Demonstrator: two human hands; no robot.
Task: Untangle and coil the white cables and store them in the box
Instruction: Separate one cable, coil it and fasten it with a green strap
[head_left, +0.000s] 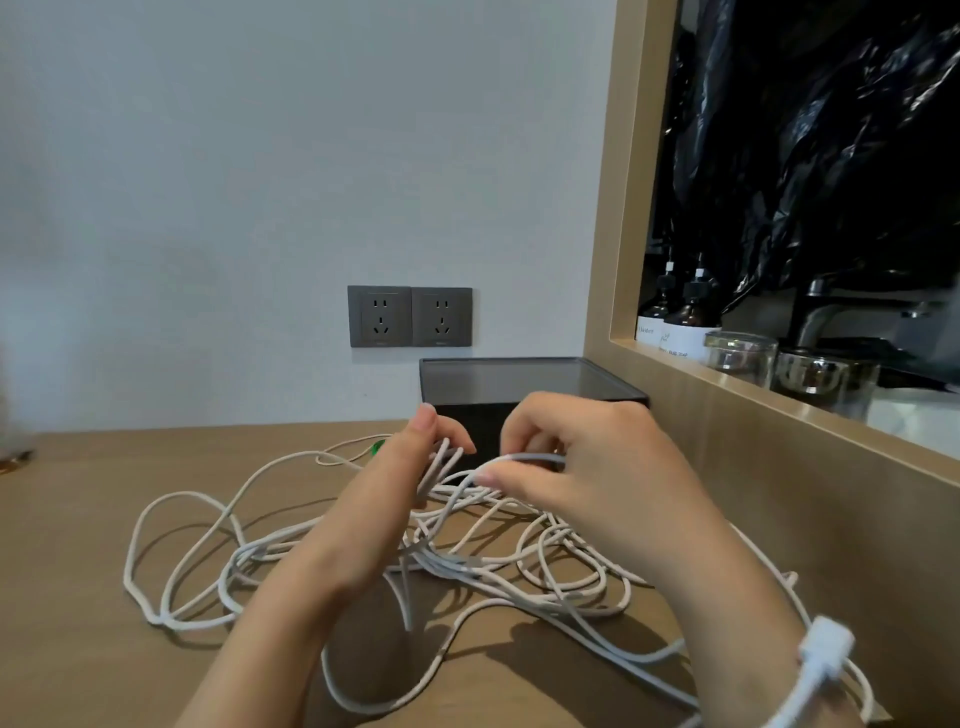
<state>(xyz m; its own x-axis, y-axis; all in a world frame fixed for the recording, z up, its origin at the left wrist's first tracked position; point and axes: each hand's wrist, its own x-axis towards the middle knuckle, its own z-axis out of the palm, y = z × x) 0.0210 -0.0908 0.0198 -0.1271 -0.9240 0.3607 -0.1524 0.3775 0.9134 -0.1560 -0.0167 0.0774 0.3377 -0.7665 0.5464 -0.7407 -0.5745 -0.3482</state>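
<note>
My left hand (384, 499) gripped several strands of the white cables (467, 564), thumb against curled fingers (453, 432). My right hand (597, 467) pinched a single loop just beside it, fingers clamped on the strand. Both hands hung above the tangle, which sprawled over the tabletop (78, 545) in front of the box (519, 376). The box, one and dark, stood open-topped at the back by the wall, close against the wooden partition (727, 441) on my right. That partition hemmed the cables in on the right, while wide tabletop stretched to my left. I could not count the separate cables. One white plug (826, 649) sat at my right wrist. I counted two wall sockets (410, 316), two brown bottles (680, 317) and two glasses (743, 356).
</note>
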